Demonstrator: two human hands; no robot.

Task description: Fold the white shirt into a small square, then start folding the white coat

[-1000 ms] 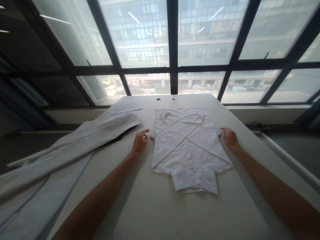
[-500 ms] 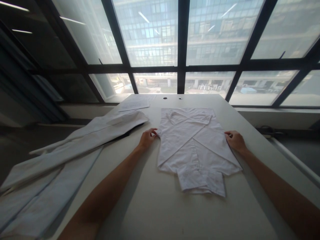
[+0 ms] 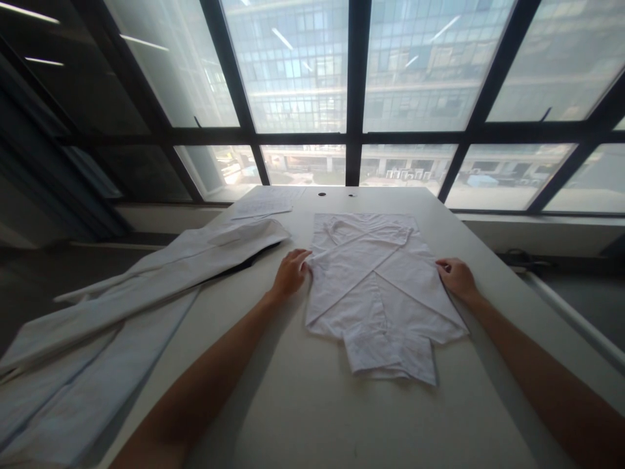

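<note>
A white garment, which looks like a shirt (image 3: 342, 280), lies flat on the white table (image 3: 312, 417) with its side parts folded inward over the middle. Diagonal folds cross its upper half, and a narrower piece hangs toward me at the near end. My left hand (image 3: 290, 272) is at the garment's left edge, fingers curled and closed on the fabric. At the opposite edge, my right hand (image 3: 458, 279) pinches the cloth between thumb and fingers. Both hands rest low, close to the tabletop.
On the left, a pile of larger white cloth (image 3: 146, 293) drapes over the table edge. Behind it lie printed paper sheets (image 3: 263, 202). Two small round holes (image 3: 321, 194) are near the far edge. Large windows (image 3: 293, 71) stand beyond the table.
My left hand has turned slightly, its fingers bunching closer over the edge. My right hand keeps its pinch. The garment's folds look the same, and the view has shifted a little.
</note>
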